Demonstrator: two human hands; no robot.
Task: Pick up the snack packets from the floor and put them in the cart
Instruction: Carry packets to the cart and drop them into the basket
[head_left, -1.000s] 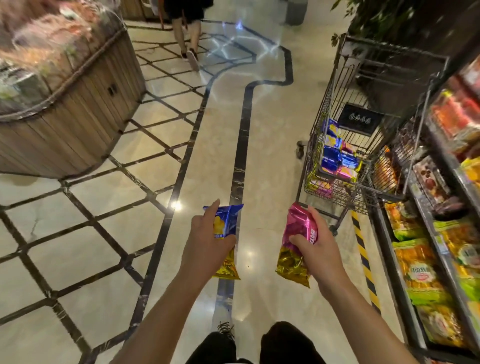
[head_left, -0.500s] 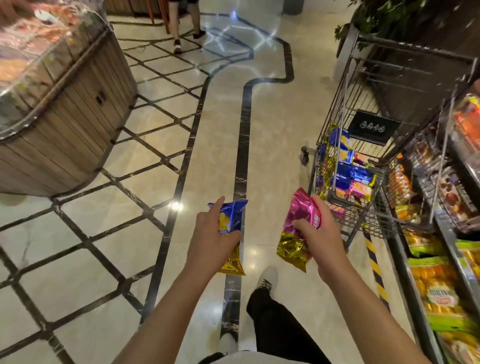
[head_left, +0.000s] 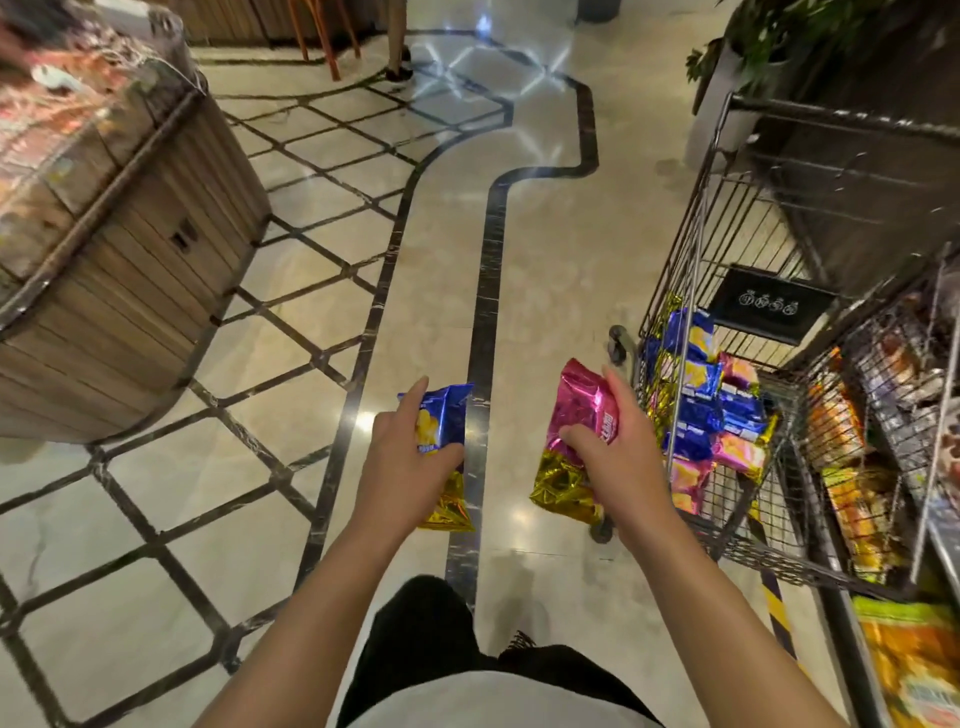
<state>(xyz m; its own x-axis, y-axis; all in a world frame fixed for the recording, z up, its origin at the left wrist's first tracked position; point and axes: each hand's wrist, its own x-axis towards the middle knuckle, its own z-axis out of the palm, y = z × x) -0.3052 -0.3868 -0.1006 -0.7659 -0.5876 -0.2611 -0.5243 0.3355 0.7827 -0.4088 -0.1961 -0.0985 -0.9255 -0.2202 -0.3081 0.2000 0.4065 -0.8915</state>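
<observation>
Left hand (head_left: 410, 457): fingers curled round blue packet (head_left: 441, 421), held upright, gold end down, above floor at centre
Right hand (head_left: 618, 457): grips pink packet (head_left: 579, 410), long axis upright, gold end down
Cart (head_left: 696, 291): right of both hands, basket already holding blue and pink packets
Relation: right hand just beside cart's near left edge; left hand farther off, so judged second to drop
</observation>
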